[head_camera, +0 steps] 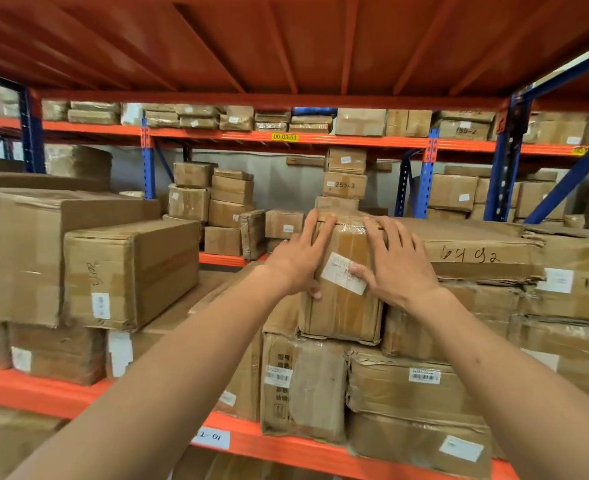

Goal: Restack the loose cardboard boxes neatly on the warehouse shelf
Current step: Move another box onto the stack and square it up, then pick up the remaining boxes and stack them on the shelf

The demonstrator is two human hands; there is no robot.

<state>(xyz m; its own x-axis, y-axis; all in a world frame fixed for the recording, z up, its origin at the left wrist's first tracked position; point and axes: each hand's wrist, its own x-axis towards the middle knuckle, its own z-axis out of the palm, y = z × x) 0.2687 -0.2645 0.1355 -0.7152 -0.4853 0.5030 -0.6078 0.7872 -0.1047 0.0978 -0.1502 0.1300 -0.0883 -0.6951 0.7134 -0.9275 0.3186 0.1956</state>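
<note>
A small taped cardboard box (pixel 343 306) with a white label stands on top of the lower boxes at the middle of the shelf. My left hand (pixel 300 258) lies flat on its front left side, fingers spread and reaching its top edge. My right hand (pixel 395 261) presses flat on its front right side, thumb on the label. Neither hand wraps around the box. The box sits against a wide flat box (pixel 473 251) marked with handwriting on its right.
A large box (pixel 130 271) lies to the left, with a gap between it and the middle stack. Barcoded boxes (pixel 303 386) sit underneath. The orange shelf beam (pixel 78 393) runs along the front. More boxes fill the rack (pixel 345 185) behind.
</note>
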